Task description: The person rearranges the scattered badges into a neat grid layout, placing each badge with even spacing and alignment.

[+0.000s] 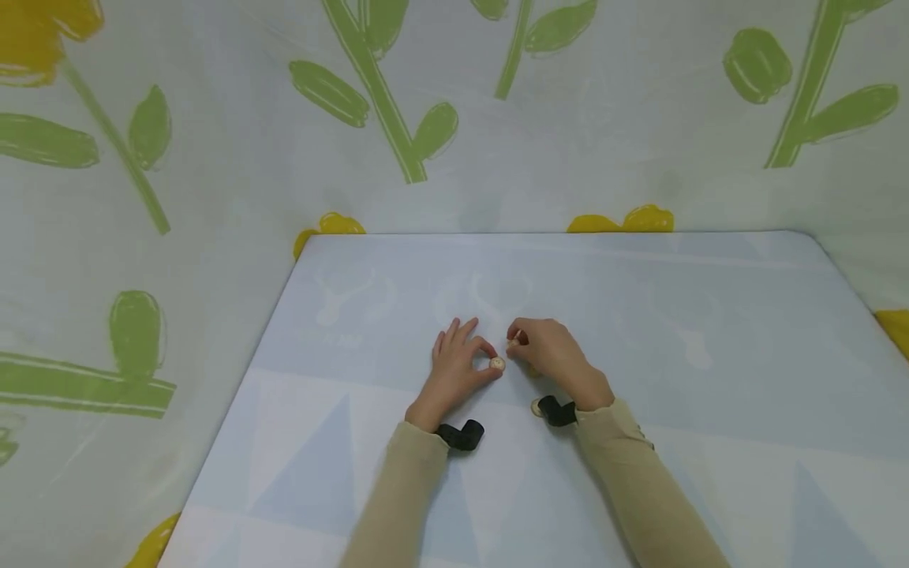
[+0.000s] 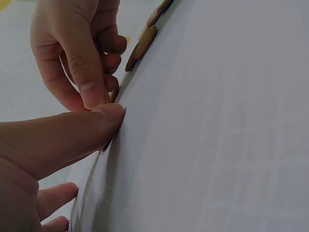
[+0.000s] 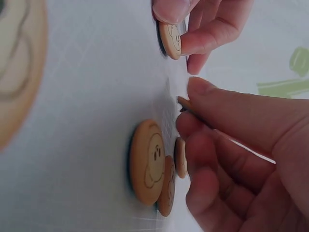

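Just below the head view's centre, the left hand pinches a round tan wood-like disc bearing dark drawn lines, the right hand another thin tan piece.

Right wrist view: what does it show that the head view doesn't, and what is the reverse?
Only the right wrist view: a legible cartoon face on a loose wooden disc.
Only the head view: both beige sleeves, the black wrist devices and yellow flower shapes.
Both: the left hand pinching one disc, the right hand, the pale tabletop and green leaf pattern.
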Available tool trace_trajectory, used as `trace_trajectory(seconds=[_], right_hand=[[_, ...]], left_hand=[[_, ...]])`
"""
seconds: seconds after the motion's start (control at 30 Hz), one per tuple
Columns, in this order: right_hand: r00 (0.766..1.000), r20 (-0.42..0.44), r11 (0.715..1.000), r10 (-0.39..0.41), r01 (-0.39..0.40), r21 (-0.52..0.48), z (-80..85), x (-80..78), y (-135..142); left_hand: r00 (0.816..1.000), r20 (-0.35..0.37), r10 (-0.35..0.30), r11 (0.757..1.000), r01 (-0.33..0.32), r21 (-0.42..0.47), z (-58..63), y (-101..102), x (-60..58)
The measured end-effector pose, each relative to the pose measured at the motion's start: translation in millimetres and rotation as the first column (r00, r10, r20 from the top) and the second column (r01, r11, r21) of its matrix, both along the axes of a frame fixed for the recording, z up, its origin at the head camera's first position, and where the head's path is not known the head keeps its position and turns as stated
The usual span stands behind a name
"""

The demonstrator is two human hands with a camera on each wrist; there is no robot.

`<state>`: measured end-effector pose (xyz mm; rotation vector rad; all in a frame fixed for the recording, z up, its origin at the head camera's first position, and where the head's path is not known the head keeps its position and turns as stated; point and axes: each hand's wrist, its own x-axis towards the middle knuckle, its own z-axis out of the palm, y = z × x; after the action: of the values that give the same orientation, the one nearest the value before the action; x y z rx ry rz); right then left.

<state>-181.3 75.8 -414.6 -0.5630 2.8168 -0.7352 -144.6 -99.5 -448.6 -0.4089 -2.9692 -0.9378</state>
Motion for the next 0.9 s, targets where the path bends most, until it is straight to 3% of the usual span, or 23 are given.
trace_trajectory(seconds=[0.2,0.5,0.9], right_hand=[[1.0,-0.031,0.998,-0.001,-0.001,-0.068,-2.0,-3.0,1],[1.0,0.019,0.991,0.021,-0.019,-0.129,-1.9,-6.2,5],[0.997,0.065,0.987,-0.044,0.053,-0.149,-1.5,-15.7,-4]], left_hand=[[1.0,-0.01,0.003,1.0,-0.003,-0.006,0.6,0,0.7],[1.0,-0.003,0.017,1.0,-0.017,0.006,0.0,4,1.5],[1.0,-0.016,0.012,1.0,-0.012,0.01,-1.2,3,1.1]])
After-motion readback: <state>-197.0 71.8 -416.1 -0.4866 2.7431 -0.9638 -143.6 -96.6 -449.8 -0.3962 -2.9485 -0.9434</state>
